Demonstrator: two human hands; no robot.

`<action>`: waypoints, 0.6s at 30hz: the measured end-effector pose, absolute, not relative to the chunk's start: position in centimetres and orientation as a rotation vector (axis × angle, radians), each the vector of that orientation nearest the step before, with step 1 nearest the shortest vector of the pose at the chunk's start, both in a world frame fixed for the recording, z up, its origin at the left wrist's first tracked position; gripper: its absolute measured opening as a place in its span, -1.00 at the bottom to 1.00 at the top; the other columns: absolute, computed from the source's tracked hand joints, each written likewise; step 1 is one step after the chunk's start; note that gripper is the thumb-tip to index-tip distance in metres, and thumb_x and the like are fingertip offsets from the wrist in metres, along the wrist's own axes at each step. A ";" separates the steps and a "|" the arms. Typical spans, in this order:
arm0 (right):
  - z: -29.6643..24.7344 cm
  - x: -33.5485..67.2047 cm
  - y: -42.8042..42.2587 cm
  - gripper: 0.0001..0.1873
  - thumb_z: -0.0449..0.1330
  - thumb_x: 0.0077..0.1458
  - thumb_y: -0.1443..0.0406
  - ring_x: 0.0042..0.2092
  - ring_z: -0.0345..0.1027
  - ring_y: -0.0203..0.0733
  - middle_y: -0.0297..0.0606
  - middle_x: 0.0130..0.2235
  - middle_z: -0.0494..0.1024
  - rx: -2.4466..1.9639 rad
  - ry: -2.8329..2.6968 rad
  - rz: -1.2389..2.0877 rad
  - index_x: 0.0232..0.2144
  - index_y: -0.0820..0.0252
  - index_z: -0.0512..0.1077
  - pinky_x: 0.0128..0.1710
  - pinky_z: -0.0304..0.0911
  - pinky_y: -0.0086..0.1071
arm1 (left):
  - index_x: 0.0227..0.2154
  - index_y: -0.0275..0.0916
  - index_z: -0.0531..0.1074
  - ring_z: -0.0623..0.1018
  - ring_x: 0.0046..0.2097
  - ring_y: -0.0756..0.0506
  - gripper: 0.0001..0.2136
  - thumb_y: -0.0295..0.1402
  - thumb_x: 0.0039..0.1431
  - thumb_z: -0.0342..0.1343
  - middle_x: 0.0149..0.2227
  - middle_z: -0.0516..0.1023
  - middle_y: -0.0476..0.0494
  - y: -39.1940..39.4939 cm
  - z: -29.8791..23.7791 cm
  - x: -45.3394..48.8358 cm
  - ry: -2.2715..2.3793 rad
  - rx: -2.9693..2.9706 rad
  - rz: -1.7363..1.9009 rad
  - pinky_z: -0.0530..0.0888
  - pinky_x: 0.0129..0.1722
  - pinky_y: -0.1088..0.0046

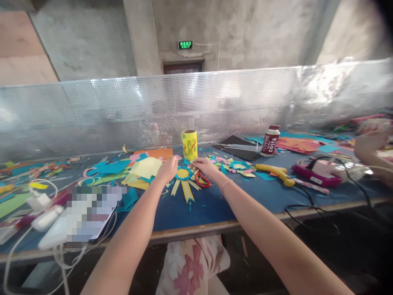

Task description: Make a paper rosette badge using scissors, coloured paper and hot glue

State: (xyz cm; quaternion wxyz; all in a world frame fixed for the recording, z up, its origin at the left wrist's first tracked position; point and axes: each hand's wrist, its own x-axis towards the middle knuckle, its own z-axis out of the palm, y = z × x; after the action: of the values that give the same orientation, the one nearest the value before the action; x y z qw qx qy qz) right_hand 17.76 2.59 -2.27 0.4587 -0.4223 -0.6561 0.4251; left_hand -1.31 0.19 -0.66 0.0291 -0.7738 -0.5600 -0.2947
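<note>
Both hands reach over the middle of the blue table. My left hand (168, 169) is closed, its fingers curled together beside the pale yellow paper sheets; whatever they grip is hidden or too small to name. To the right, my right hand (208, 168) is pinched closed, and I cannot make out anything between its fingertips. Between and just below the hands lies a paper rosette (183, 173) with a yellow centre, a blue pleated edge and yellow tails. Red-handled scissors (203, 180) rest under my right hand. A yellow roll (189, 144) stands upright behind the hands.
Right of the hands are another paper rosette (240, 165), a yellow glue gun (276, 173) with a black cord, a COSTA bottle (270, 141) and a purple power strip (319, 175). Leftward lie paper scraps, a phone (106, 217) and white cables. Another person's hand (373, 139) shows far right.
</note>
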 end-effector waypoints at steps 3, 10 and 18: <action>-2.0 18.3 2.8 -0.89 0.15 -0.09 0.32 -0.54 0.25 -0.40 -0.32 -0.53 0.47 -1.114 -1.530 0.998 -0.56 0.24 0.44 -0.55 0.15 -0.54 | -0.40 -0.22 0.26 0.41 -0.39 -0.08 -0.78 -0.36 0.27 -0.25 -0.45 0.39 -0.13 0.4 -0.4 -2.3 -1.864 -2.248 -0.995 0.21 -0.40 0.45; -1.8 20.2 3.8 -0.86 0.09 -0.09 0.33 -0.50 0.28 -0.34 -0.30 -0.50 0.50 -1.317 -1.525 0.653 -0.56 0.23 0.42 -0.48 0.18 -0.49 | -0.52 -0.23 0.36 0.42 -0.43 -0.07 -0.73 -0.29 0.21 -0.14 -0.52 0.44 -0.14 0.9 -0.4 -4.4 -2.059 -2.037 -1.068 0.20 -0.44 0.46; -2.2 20.8 4.3 -0.77 0.05 -0.06 0.31 -0.40 0.35 -0.25 -0.24 -0.44 0.54 -1.512 -1.632 0.437 -0.47 0.25 0.51 -0.44 0.14 -0.46 | -0.63 -0.23 0.41 0.48 -0.36 -0.10 -0.78 -0.36 0.07 0.00 -0.50 0.51 -0.18 1.3 -0.6 -5.8 -2.170 -2.006 -0.968 0.29 -0.37 0.46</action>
State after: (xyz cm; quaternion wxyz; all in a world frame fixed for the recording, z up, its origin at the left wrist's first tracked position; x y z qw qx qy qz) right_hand 20.80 4.30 -2.23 0.4233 -0.6041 -0.6522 0.1746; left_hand -5.82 1.26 -0.64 0.0161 -0.6451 -0.6977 -0.3112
